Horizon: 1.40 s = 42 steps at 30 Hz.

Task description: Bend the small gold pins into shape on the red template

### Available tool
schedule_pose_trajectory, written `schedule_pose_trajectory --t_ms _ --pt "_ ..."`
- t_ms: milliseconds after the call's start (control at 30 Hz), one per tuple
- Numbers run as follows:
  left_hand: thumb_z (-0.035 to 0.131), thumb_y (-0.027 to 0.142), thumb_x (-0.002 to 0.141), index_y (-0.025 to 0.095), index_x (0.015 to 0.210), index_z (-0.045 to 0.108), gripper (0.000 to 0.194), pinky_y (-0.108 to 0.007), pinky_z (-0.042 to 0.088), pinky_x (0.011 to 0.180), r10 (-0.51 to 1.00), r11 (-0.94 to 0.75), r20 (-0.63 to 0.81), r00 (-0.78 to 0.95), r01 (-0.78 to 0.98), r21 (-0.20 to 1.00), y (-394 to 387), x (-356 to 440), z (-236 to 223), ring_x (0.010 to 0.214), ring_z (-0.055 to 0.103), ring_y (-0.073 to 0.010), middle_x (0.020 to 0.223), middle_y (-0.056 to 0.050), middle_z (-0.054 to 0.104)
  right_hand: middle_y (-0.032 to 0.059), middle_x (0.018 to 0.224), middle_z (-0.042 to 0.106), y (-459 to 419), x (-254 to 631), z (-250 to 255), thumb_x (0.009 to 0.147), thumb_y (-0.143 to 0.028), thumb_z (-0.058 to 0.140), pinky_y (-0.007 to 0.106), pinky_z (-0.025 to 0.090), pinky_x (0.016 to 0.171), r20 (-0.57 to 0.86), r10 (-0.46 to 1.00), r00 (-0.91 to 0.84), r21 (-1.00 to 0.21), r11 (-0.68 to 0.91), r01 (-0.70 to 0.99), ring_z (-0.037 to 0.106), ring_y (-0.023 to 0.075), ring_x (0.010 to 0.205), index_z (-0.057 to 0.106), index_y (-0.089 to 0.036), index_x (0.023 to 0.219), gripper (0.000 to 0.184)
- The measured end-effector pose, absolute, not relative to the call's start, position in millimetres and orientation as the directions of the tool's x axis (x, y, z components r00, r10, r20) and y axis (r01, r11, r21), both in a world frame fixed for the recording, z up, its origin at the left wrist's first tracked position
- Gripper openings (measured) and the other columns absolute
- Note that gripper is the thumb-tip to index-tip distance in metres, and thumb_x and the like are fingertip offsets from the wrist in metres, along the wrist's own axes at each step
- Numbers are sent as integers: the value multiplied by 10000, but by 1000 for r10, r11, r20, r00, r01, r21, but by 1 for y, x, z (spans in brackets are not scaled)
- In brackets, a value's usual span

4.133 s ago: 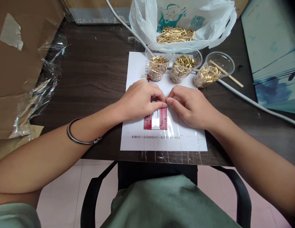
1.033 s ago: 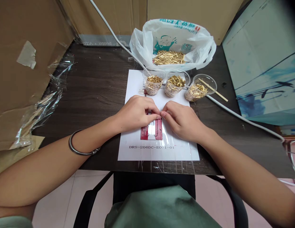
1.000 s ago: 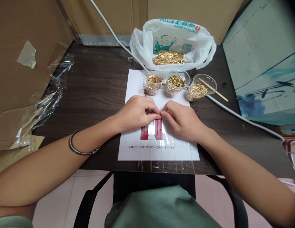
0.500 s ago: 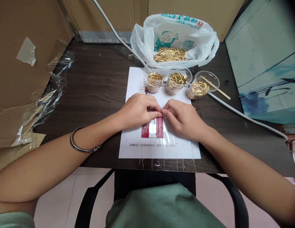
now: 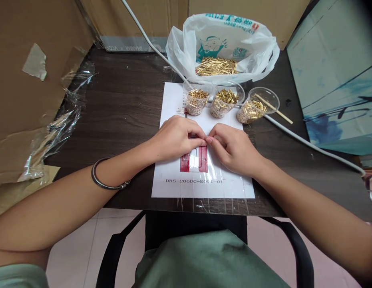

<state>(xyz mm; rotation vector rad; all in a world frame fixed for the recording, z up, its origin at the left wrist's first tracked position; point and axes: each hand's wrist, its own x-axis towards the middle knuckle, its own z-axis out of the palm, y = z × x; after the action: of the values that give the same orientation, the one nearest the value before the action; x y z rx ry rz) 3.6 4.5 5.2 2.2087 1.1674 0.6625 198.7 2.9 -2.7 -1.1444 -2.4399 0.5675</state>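
While I watch through the head camera, the near edge of the dark wooden table (image 5: 122, 104) carries a white printed sheet (image 5: 174, 188) under clear film, with a red fixture (image 5: 200, 162) lying at its middle. Both hands rest on that sheet: my left hand (image 5: 174, 138) and right hand (image 5: 235, 148) meet fingertip to fingertip right over the fixture's top end, fingers curled tight into a narrow pinch. Whatever sits between the tips is too small for me to make out. A metal bangle (image 5: 106, 178) circles the left wrist. Just beyond the hands stand three clear plastic cups (image 5: 226, 102) of small brass pins, the rightmost holding a wooden stick (image 5: 274, 109). Behind them, a white plastic bag (image 5: 186, 48) lies open around a heap of brass pins (image 5: 217, 66). A white cable (image 5: 308, 142) crosses the table towards the right.
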Motion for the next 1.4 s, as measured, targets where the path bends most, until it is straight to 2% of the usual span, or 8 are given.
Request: schedule_pose_trajectory --t_ms 267,533,933,1133,1400 --pt "640 200 793 181 791 762 123 -258 450 664 862 -449 148 484 598 664 3 5 7 704 630 -139 749 -13 732 4 695 528 3 199 -4 892 -260 466 274 268 573 194 789 -583 -493 592 637 438 120 614 505 -173 767 158" --pt "650 194 781 190 813 766 121 -257 459 657 867 -442 147 476 597 669 4 5 4 706 636 -138 763 -6 734 4 709 572 5 198 -2 923 -327 447 277 265 580 117 823 -556 -517 528 673 463 125 619 548 -177 800 218" --pt "658 195 776 195 803 765 111 -265 479 680 850 -483 182 495 591 646 5 4 3 714 642 -141 767 -1 730 7 740 513 5 204 6 969 -380 341 294 269 601 54 770 -636 -444 589 675 432 137 644 439 -192 778 286" --pt "677 206 770 198 770 759 83 -259 472 660 846 -489 192 498 580 651 5 4 2 699 636 -136 749 4 722 21 818 553 5 205 8 951 -325 339 307 316 654 44 750 -660 -452 604 657 502 162 739 491 -187 865 222" --pt "682 225 770 201 783 760 83 -262 472 664 842 -498 192 504 588 637 6 3 1 694 633 -136 751 -2 720 25 821 565 6 206 8 951 -359 355 303 316 641 52 755 -654 -467 597 652 494 160 722 489 -188 851 239"
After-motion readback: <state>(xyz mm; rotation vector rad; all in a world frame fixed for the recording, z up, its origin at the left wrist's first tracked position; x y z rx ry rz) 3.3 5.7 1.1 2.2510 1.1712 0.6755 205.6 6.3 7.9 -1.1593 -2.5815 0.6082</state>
